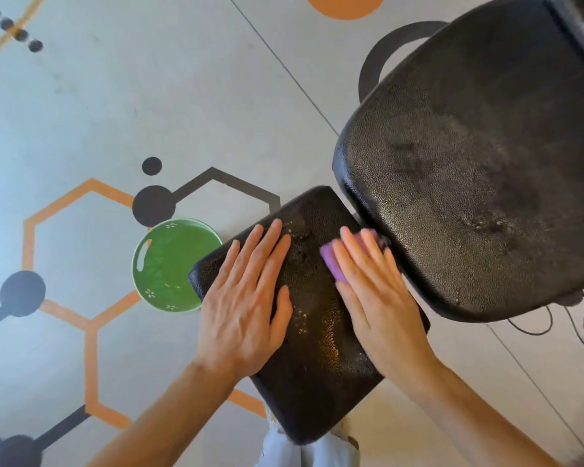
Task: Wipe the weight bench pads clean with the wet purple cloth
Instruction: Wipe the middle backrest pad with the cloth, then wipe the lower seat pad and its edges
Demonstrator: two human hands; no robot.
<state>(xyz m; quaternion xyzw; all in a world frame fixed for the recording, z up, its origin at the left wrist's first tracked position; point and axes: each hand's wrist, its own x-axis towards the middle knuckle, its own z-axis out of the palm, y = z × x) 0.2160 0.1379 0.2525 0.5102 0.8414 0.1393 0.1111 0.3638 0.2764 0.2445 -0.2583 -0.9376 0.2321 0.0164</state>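
The small black seat pad (pixel 314 335) of the weight bench lies below me, its textured surface glistening with wet streaks. The larger black back pad (pixel 479 170) rises to the upper right. My left hand (pixel 246 298) lies flat with straight fingers on the seat pad's left half. My right hand (pixel 375 294) presses flat on the purple cloth (pixel 331 261) at the seat pad's far right edge, close to the gap between the two pads. Most of the cloth is hidden under my fingers.
A round green basin (pixel 166 264) stands on the floor just left of the seat pad, partly tucked under its corner. The grey floor carries orange and black hexagon markings. Thin black cables (pixel 553 321) lie on the floor at the right, under the back pad.
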